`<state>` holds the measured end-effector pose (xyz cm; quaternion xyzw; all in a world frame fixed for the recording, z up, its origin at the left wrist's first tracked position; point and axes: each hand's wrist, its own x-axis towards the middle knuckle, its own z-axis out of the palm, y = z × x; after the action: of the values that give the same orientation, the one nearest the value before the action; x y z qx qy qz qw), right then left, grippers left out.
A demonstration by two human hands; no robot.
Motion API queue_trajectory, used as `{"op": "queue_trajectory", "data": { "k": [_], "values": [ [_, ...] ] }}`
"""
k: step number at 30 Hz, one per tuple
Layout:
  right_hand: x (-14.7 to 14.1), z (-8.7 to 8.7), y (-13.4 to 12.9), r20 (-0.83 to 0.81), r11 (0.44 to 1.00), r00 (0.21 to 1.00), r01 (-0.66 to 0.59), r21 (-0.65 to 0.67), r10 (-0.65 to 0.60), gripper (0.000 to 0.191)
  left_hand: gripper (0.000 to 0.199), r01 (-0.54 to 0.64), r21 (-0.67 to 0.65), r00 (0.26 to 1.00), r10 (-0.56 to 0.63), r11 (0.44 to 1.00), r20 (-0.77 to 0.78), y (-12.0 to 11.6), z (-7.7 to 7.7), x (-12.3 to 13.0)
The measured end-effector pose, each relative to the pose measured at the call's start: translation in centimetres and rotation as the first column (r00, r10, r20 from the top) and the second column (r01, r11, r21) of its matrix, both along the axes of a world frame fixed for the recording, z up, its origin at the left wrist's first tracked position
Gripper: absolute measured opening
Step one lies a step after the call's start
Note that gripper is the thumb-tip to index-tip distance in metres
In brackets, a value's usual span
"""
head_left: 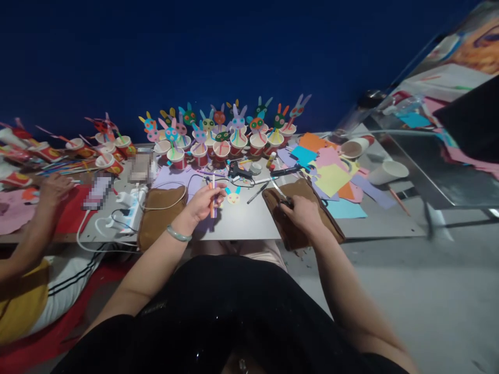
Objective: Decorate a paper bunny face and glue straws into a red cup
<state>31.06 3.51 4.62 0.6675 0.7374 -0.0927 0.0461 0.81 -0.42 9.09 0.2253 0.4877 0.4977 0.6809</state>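
My left hand (pixel 202 203), with a bangle at its wrist, pinches a thin orange and white stick (pixel 212 200) upright above the table. Just right of its fingertips a pale yellow paper rabbit face (pixel 233 196) with blue ears lies on the grey surface. Over a brown cloth pad (pixel 323 218), my right hand (pixel 304 212) is closed around the dark handles of scissors (pixel 277 188). Their pale blades point away to the upper left. A black pen (pixel 257 194) lies between the hands.
Behind stand several paper cups (pixel 221 149) bearing rabbit faces. A black glue gun (pixel 239 170) lies before them, coloured paper (pixel 333 176) to the right. Another brown pad (pixel 159 213) and a power strip (pixel 132 210) are at left, beside another person's hand (pixel 56 187).
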Motion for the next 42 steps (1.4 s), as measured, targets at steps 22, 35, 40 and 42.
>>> {"op": "queue_trajectory", "data": {
  "k": [22,35,40,42],
  "values": [
    [1.6,0.2,0.5,-0.017,0.972,0.981,0.194,0.129,-0.194,0.046,0.019,-0.009,0.062,0.994,0.001,0.998,0.114,-1.7,-0.7,4.4],
    [-2.2,-0.2,-5.4,-0.854,0.989,0.500,-0.055,0.135,0.145,0.063,0.035,-0.089,0.148,0.974,0.055,0.985,0.221,-2.8,0.5,10.1],
    [-3.9,-0.6,-7.7,-0.997,0.953,0.068,-0.297,-0.066,-0.048,0.062,0.035,-0.091,0.237,0.984,0.051,0.967,0.172,-2.3,0.4,13.2],
    [-3.5,-0.7,-7.9,-0.996,0.968,-0.023,-0.239,-0.073,-0.081,0.055,0.026,-0.041,0.275,0.990,0.003,0.961,0.139,-2.2,0.2,13.8]
  ]
}}
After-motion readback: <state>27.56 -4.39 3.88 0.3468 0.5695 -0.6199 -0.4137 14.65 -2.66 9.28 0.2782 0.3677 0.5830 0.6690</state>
